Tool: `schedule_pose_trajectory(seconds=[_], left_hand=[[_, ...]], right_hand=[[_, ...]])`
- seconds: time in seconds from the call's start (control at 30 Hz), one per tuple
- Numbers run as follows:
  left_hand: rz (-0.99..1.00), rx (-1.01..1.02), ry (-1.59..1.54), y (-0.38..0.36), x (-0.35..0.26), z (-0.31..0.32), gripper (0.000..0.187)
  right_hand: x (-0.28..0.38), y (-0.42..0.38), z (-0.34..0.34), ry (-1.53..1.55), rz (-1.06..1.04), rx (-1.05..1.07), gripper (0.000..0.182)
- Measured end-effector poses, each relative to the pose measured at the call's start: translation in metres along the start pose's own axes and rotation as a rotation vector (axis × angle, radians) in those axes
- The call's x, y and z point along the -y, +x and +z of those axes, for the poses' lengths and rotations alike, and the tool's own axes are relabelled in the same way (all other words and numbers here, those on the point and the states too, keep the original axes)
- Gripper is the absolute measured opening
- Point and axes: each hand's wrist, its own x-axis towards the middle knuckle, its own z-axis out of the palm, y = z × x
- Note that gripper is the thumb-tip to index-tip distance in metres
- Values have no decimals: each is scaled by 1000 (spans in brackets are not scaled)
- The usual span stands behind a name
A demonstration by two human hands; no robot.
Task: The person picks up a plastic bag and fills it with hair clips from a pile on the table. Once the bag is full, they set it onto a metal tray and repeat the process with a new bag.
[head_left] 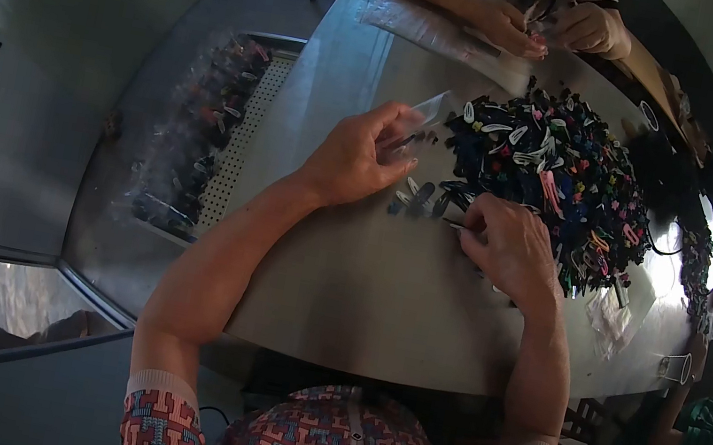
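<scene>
My left hand (354, 157) is closed around a small clear plastic bag (431, 110), which sticks up past the fingertips. Just right of it, my right hand (512, 246) is low over the table, thumb and forefinger pinched on what looks like a hair clip (454, 223), mostly covered by the fingers. Between the hands lie a few loose snap hair clips (418, 197) in dark and pale colours. Beyond my right hand spreads a big heap of hair clips (569, 155), mostly black, with white, pink and coloured ones among them.
The pale table (345, 287) has a curved front edge. On the left, a perforated tray (246, 132) stands by a clear bag of packed clips (190, 136). Across the table are a co-worker's hands (543, 31); another person sits at right, near a clear cup (676, 368).
</scene>
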Motion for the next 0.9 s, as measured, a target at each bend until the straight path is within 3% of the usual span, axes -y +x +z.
schedule_pose_trajectory(seconds=[0.1,0.17,0.2,0.27,0.3,0.37,0.47,0.7,0.9], left_hand=[[15,-4,29,-1,-4,1,47],[-24,35,142,-2,-13,0,48],[-24,36,141,-3,-13,2,48],[77,38,232,-6,-14,6,49],[78,39,232,-7,-16,7,49],[81,83,273,-9,-22,9,49],[148,95,341,-11,-28,12,49],[153,138,356,-15,-36,20,50],[162,135,234,-15,-34,21,49]], right_hand=[[3,3,-6,123,21,-4,15],[9,5,-10,380,40,-265,15],[13,4,-13,380,41,-265,15],[22,1,-16,442,24,-506,17],[25,1,-17,443,25,-506,17],[28,1,-17,114,-201,-674,15],[29,-1,-16,-89,-322,-685,15],[33,0,-8,-98,-368,-645,15],[30,5,2,125,-322,-625,18]])
